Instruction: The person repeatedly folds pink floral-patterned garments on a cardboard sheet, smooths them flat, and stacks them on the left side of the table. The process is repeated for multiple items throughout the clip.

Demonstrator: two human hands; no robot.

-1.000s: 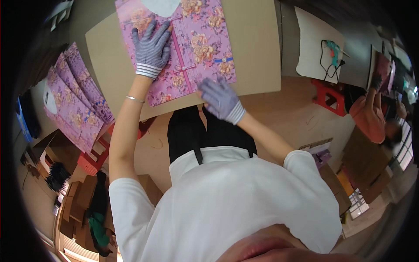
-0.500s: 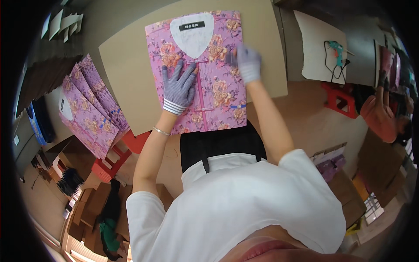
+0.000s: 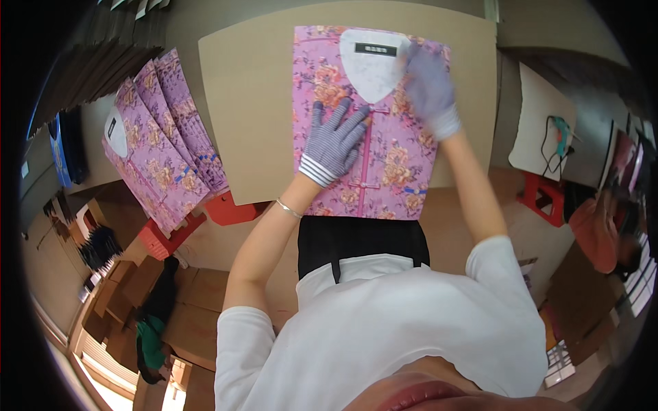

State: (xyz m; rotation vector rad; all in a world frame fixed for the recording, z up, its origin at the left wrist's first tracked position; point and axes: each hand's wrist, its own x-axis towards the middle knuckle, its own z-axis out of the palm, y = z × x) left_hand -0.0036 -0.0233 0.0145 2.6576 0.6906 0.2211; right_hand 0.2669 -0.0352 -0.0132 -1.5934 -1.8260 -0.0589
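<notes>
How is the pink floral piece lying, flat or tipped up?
Flat: the pink floral piece lies mostly on the tan board, its front facing up and the left hand spread on it.

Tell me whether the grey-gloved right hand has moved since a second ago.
Yes: the right hand moved forward, toward the far edge of the flat tan cardboard sheet.

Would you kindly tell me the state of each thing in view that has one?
Floral piece, lying flat, neck panel at the far end.
Left hand, gloved, open, resting on the floral piece.
Right hand, gloved, blurred over the floral piece; finger pose unclear.
Brown sheet, flat beneath the floral piece.
Floral pile at left, fanned, overlapping.
Teal glue gun, lying unheld, cord attached.
</notes>
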